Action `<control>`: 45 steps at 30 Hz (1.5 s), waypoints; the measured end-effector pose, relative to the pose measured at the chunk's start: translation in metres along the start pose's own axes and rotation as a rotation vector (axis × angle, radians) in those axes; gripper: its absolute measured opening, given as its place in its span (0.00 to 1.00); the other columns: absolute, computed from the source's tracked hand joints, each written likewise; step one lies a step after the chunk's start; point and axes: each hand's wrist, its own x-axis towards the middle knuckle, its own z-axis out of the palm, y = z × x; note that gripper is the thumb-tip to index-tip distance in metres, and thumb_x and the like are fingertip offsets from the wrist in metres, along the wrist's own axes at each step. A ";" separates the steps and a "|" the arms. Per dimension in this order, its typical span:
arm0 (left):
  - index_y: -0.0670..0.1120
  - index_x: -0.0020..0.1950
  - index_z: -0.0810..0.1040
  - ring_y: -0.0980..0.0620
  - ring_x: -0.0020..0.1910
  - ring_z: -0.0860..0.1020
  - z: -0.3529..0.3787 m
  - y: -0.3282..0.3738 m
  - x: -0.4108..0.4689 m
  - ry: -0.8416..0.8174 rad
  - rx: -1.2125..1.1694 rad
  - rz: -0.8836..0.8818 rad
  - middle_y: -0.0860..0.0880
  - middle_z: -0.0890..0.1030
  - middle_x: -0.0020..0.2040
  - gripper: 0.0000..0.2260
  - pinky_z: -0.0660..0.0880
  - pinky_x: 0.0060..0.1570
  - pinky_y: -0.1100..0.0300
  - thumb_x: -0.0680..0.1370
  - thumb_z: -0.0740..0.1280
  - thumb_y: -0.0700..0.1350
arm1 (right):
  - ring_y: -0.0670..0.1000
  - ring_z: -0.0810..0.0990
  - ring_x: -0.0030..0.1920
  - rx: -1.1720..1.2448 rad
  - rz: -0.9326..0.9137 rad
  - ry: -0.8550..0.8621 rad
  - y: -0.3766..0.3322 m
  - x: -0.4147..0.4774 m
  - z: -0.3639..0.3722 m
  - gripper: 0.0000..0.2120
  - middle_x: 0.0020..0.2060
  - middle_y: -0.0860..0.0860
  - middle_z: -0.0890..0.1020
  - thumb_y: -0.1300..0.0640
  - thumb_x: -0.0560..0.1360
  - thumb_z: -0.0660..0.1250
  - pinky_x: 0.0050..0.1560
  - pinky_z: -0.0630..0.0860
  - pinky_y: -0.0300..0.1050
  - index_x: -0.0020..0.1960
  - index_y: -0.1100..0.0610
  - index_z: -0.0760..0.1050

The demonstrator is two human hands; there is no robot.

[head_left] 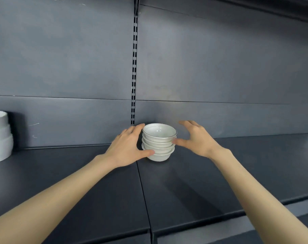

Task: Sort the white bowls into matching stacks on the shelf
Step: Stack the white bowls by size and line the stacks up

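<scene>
Bowls: small stack [158,143] of nested dark-rimmed white bowls sits on the shelf [220,173], near the back panel [220,117], just right of the slotted upright [134,67]. A stack of larger plain white bowls [0,136] stands well apart at the far left edge, partly out of view.

Left hand [126,148] wraps the stack's left side, thumb [148,153] on a lower bowl and fingers reaching round behind the top rim. Right hand [197,140] is spread wide and a bit blurred. Only its thumb tip [179,142] touches the stack's right side, and the fingers hang clear of it.

My read: I'm squaring up or placing this stack. The lower bowls look slightly off-axis, rims not flush. To do it well I'd:
- close the right fingers in opposite the left, for even pressure from both sides
- hold low, not just at the top rim, or the stack may shear
- nudge the rims concentric and only then let go
- keep it apart from the big stack, since the types don't match
</scene>
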 end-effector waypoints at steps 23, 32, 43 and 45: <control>0.57 0.63 0.67 0.66 0.58 0.77 0.074 -0.019 0.046 -0.034 -0.786 -0.110 0.61 0.79 0.58 0.36 0.73 0.52 0.71 0.64 0.79 0.35 | 0.44 0.78 0.59 0.672 -0.030 -0.371 0.037 0.068 0.036 0.47 0.57 0.39 0.76 0.51 0.67 0.75 0.55 0.78 0.45 0.77 0.54 0.52; 0.55 0.59 0.72 0.64 0.51 0.80 0.072 -0.018 0.045 0.006 -0.759 -0.230 0.59 0.83 0.52 0.33 0.76 0.48 0.70 0.60 0.82 0.40 | 0.34 0.80 0.42 0.746 -0.155 -0.295 0.038 0.065 0.036 0.18 0.42 0.38 0.80 0.58 0.68 0.75 0.44 0.80 0.37 0.46 0.41 0.71; 0.50 0.63 0.74 0.59 0.53 0.81 0.034 -0.026 0.025 0.078 -0.741 -0.267 0.55 0.83 0.54 0.39 0.78 0.53 0.63 0.55 0.82 0.48 | 0.38 0.80 0.39 0.769 -0.227 -0.328 -0.005 0.066 0.025 0.15 0.42 0.42 0.80 0.60 0.69 0.74 0.49 0.80 0.49 0.45 0.44 0.72; 0.51 0.61 0.75 0.61 0.51 0.81 0.018 -0.031 0.018 0.101 -0.720 -0.270 0.56 0.83 0.52 0.34 0.77 0.49 0.67 0.59 0.83 0.43 | 0.38 0.80 0.40 0.771 -0.247 -0.337 -0.022 0.066 0.023 0.14 0.42 0.44 0.80 0.60 0.70 0.74 0.49 0.80 0.51 0.48 0.45 0.74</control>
